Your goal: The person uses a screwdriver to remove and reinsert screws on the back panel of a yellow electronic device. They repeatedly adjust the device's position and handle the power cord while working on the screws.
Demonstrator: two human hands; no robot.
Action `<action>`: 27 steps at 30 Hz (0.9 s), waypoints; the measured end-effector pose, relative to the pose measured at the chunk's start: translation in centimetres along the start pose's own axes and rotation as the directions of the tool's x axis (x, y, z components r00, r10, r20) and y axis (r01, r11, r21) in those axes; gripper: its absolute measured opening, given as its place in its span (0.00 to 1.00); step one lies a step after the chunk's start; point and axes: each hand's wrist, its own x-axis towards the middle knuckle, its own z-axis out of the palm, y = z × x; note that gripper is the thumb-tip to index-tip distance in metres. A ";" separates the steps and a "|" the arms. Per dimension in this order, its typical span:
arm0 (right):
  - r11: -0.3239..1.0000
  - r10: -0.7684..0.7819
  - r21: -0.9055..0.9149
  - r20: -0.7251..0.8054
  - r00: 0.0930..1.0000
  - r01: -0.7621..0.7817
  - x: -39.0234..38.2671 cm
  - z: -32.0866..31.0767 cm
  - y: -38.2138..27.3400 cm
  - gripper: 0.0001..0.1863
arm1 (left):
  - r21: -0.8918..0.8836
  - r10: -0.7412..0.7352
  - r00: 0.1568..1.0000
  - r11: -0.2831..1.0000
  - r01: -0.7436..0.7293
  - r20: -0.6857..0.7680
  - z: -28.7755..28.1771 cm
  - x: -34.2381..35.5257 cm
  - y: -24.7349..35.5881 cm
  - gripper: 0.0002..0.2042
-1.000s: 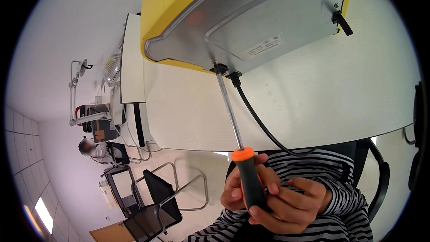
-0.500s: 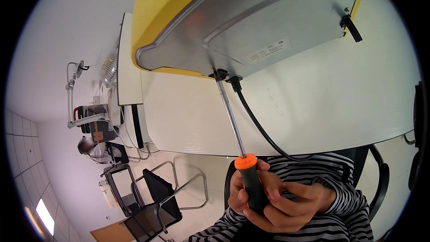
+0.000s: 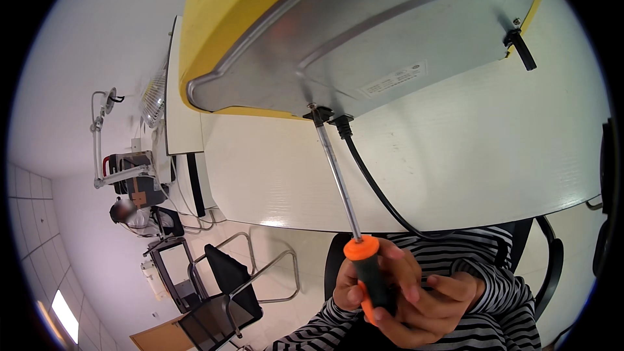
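A screwdriver with a dark green and orange handle (image 3: pixel 373 279) and a long metal shaft slants upward. Its tip meets a screw beside a black fitting (image 3: pixel 318 116) on the lower edge of a yellow-cased appliance (image 3: pixel 218 29). The appliance's grey metal panel (image 3: pixel 279 52) faces me. My left hand (image 3: pixel 348 289) is closed round the handle, some fingers showing behind it. Curled about the handle's lower end is my right hand (image 3: pixel 432 309), its fingertips against the grip. Right by the tip, a black power cord (image 3: pixel 374 185) plugs into the appliance and hangs down.
The appliance rests on a white table (image 3: pixel 494 149). A second black fitting (image 3: pixel 521 49) sticks out of the panel at the far right. Off to the left are black chairs (image 3: pixel 227 279), a fan (image 3: pixel 153 101), a jointed lamp (image 3: pixel 97 123) and a seated person (image 3: pixel 146 220).
The screwdriver handle has turned, bringing an orange stripe into sight. My right fingers have shifted and loosened a little around its lower end. The view has moved slightly.
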 end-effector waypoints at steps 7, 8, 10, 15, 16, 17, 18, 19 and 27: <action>0.909 -0.153 0.413 0.459 0.875 -0.058 4.2 -3.7 3.7 0.15 | 0.037 -0.021 1.000 0.999 0.021 -0.014 -0.2 -0.4 0.4 0.28; 0.911 -0.144 0.407 0.464 0.874 -0.066 4.2 -3.7 3.5 0.16 | 0.027 -0.014 1.000 1.000 0.015 -0.012 -0.2 -0.5 0.4 0.28; 0.908 -0.137 0.410 0.474 0.870 -0.081 4.2 -3.7 3.2 0.16 | 0.026 -0.012 1.000 1.000 0.012 0.006 -0.2 -0.6 0.5 0.28; 0.921 -0.092 0.370 0.506 0.857 -0.120 4.5 -3.6 2.9 0.17 | 0.119 0.044 0.996 0.992 -0.053 0.083 -0.2 -0.1 0.3 0.28; 0.931 -0.050 0.338 0.498 0.866 -0.141 4.6 -3.4 2.8 0.17 | 0.101 -0.001 0.995 0.995 -0.010 0.103 -0.8 -0.2 0.7 0.28; 0.938 -0.008 0.306 0.488 0.873 -0.162 4.8 -2.9 2.7 0.17 | 0.084 -0.045 0.991 0.996 0.035 0.124 -1.1 -0.3 0.8 0.28; 0.943 0.034 0.276 0.474 0.880 -0.185 5.0 -2.5 2.6 0.16 | 0.099 -0.021 0.995 0.995 0.011 0.097 -1.2 -0.5 0.8 0.28; 0.922 0.052 0.321 0.450 0.892 -0.216 5.1 -2.2 2.6 0.15 | 0.113 0.003 0.997 0.994 -0.012 0.071 -1.1 -0.9 0.7 0.28; 0.829 -0.006 0.400 0.705 0.709 -0.390 4.6 -4.0 2.2 0.18 | 0.305 0.070 0.996 0.951 -0.051 -0.053 0.0 -0.3 1.0 0.30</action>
